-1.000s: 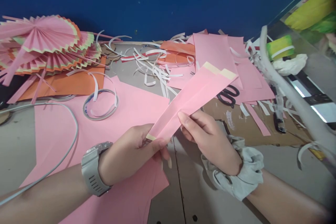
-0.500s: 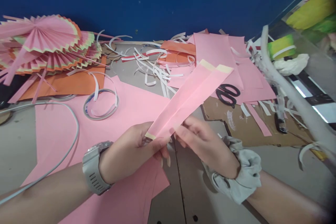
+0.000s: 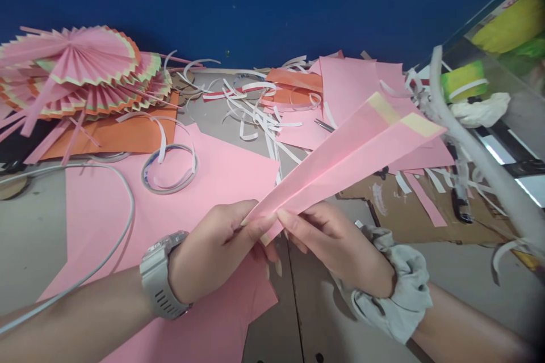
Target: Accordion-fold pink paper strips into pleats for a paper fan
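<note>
Between both hands is a folded pink paper strip (image 3: 332, 170) with pale yellow bands at its ends. It points up and to the right, its far end fanned into two panels. My left hand (image 3: 225, 244), with a grey watch on the wrist, pinches the near end, thumb on top. My right hand (image 3: 326, 238) presses thumb and fingers on the crease just beside it; a pale scrunchie (image 3: 394, 283) circles that wrist. Under my left hand lies a large pink sheet (image 3: 230, 164). Some of my fingertips are hidden behind the strip.
Pleated pink paper fans (image 3: 93, 62) are piled at the left on orange paper (image 3: 149, 130). A tape ring (image 3: 145, 178) lies on the pink sheet, and a white cable (image 3: 130, 210) curves nearby. White strips (image 3: 251, 116), pink sheets (image 3: 349, 79) and brown cardboard (image 3: 409, 215) lie behind and right.
The pink strip has opened wider at its far end and swung to the right, now covering most of the black-handled scissors. Both hands stay pinched near its lower end.
</note>
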